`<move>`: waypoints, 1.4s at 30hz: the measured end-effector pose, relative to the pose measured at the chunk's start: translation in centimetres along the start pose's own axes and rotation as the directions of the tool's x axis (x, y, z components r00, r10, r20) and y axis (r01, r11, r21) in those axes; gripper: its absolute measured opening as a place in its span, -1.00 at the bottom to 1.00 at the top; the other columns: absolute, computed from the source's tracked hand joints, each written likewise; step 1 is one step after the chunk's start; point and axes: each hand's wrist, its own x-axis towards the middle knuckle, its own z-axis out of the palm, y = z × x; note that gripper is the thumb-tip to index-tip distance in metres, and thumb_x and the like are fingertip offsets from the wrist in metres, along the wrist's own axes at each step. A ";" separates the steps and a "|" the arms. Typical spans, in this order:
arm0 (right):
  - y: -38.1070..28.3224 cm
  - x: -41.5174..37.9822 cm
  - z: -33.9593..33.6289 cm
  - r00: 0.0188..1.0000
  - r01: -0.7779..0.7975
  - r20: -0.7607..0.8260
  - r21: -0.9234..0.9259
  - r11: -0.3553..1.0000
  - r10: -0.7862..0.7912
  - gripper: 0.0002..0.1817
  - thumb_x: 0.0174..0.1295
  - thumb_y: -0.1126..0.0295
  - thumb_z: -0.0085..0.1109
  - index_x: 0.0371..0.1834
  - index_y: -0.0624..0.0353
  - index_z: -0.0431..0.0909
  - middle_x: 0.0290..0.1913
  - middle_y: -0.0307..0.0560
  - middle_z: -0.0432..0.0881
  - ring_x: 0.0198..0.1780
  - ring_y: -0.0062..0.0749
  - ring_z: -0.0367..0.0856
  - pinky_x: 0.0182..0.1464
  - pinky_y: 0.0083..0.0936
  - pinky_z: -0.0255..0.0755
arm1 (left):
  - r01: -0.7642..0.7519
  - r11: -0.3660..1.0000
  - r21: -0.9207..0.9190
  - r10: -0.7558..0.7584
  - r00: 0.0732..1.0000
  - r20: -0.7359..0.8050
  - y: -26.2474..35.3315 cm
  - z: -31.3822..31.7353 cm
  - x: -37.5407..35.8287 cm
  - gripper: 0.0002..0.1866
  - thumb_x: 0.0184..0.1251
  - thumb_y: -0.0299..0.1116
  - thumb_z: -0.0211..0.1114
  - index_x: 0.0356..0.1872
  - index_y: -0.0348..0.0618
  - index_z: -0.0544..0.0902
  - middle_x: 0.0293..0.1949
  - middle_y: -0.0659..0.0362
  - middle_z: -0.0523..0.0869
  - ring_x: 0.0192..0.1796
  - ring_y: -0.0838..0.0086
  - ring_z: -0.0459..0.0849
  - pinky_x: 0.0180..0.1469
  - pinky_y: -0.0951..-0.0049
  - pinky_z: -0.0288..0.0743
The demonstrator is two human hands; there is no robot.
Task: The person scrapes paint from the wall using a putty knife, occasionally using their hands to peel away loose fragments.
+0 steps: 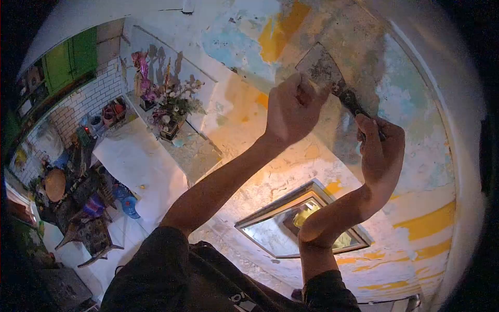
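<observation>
Two bare hands are raised in front of a wall [239,106] covered in patches of pale blue, orange, cream and brown, where the paint looks worn and uneven. One scraper [318,63] is held at about one o'clock in the view, its broad, stained blade tilted toward twelve o'clock and its dark handle slanted down toward four o'clock. The end of the handle is gripped by the right hand [382,143], at three o'clock, with the thumb and fingers closed around it. The left hand [295,108], between one and two o'clock, is curled narrow, with its fingertips brought close to the base of the blade; whether the metal is touched by them cannot be told. Dark short sleeves are worn on both arms.

At five o'clock, a framed panel [275,236] with a glossy face is seen tilted, partly covered by the right forearm, and a yellow glow is shown in it. At ten o'clock, a flower arrangement [174,101] is set in a dark pot on a grey surface [201,156], with a white sheet [138,161] spread just beside it at nine o'clock. Farther out, also at ten o'clock, green cabinets [70,58] are seen above white tiles [91,86]. At eight o'clock, a patterned chair [95,236] and a blue object [129,205] are seen near each other.
</observation>
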 end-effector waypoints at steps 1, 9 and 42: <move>0.2 -0.2 -0.1 1.000 0.026 -0.004 0.014 1.000 -0.026 -0.68 0.08 0.26 0.17 -0.51 0.40 0.55 -0.70 0.07 0.46 -0.63 -0.42 0.35 -0.47 -0.38 0.30 | -0.001 1.000 0.001 0.001 1.000 -0.007 0.2 0.1 -0.3 -0.69 0.18 -0.11 0.32 -0.36 -0.12 0.46 -0.57 0.29 0.45 -0.57 0.54 0.42 -0.35 0.51 0.32; -0.1 0.9 -1.8 0.995 0.099 0.018 -0.078 0.992 -0.098 -0.68 0.12 0.29 0.09 -0.48 0.42 0.55 -0.68 0.12 0.50 -0.61 -0.47 0.35 -0.46 -0.39 0.33 | -0.764 0.551 0.337 0.785 0.611 0.102 3.8 3.5 -1.3 -0.46 -0.20 -0.33 0.34 -0.06 -0.14 0.43 -0.10 -0.02 0.48 0.02 0.10 0.39 0.12 0.13 0.12; -3.5 3.9 -1.8 0.582 0.710 -0.160 -0.377 0.594 -0.797 -0.74 0.22 0.27 -0.09 -0.18 0.19 0.49 -0.09 -0.07 0.51 0.03 -0.26 0.36 0.03 -0.42 0.18 | -0.859 0.506 0.079 0.861 0.509 0.013 4.3 5.5 4.1 -0.72 -0.36 -0.14 0.36 -0.68 -0.05 0.49 -0.68 0.13 0.55 -0.61 0.15 0.57 -0.54 0.22 0.42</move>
